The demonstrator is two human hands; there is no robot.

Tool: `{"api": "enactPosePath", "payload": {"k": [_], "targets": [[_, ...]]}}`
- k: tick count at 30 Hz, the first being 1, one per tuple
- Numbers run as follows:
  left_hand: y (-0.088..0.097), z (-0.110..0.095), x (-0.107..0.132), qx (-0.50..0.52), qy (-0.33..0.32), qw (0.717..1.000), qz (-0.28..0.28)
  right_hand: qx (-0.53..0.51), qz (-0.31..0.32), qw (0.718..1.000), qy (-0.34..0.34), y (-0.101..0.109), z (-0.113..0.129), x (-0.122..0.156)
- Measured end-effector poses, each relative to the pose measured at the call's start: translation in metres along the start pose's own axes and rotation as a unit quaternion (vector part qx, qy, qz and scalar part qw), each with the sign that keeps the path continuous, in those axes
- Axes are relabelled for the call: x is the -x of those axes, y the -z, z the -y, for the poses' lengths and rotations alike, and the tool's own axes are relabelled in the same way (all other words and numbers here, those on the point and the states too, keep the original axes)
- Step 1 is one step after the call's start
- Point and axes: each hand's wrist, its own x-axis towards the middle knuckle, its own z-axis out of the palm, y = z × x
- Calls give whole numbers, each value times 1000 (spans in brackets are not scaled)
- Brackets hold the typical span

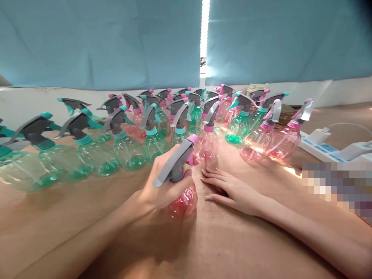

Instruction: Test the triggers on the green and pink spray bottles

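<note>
Gripping a pink spray bottle (187, 203) at the frame's centre.
Its neck is wrapped by the left hand (168, 190), apparently so that it is kept roughly upright; the right hand (234, 190), loosely spread with nothing visibly held, is laid on the brown tabletop (232, 248) just right of it. Across mid-frame, green bottles (130, 153) and pink bottles (207, 145) are closely grouped, seemingly for space.

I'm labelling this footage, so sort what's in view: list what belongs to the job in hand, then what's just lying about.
Job in hand, apparently:
Pink spray bottle, held in the left hand
Green spray bottles and other pink spray bottles, standing beyond it

Probably just lying about:
White power strip, at the right
White plugs on it
</note>
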Motion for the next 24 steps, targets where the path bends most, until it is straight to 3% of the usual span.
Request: {"api": "enactPosePath", "payload": {"k": [8, 13, 24], "targets": [[-10, -4, -3, 53, -7, 999, 9, -23, 12, 1000, 6, 19, 13, -1], [-22, -10, -7, 84, 40, 995, 39, -39, -19, 999, -7, 35, 28, 10], [-76, -17, -28, 97, 3, 995, 10, -43, -109, 992, -41, 56, 40, 43]]}}
